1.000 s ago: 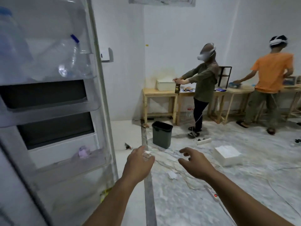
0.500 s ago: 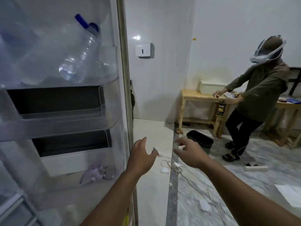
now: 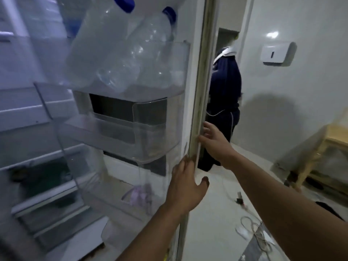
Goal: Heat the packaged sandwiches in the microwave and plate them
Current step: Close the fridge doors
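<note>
Two spread hands [image 3: 185, 185] at fridge door [image 3: 195, 102]

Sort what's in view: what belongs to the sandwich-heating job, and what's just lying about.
Job in hand:
- fridge door, open, both hands at its edge
- left hand
- right hand
No sandwiches or microwave in view.

Lying about:
- water bottles in the top door shelf
- cables on the floor
- wall dispenser
- wooden table
</note>
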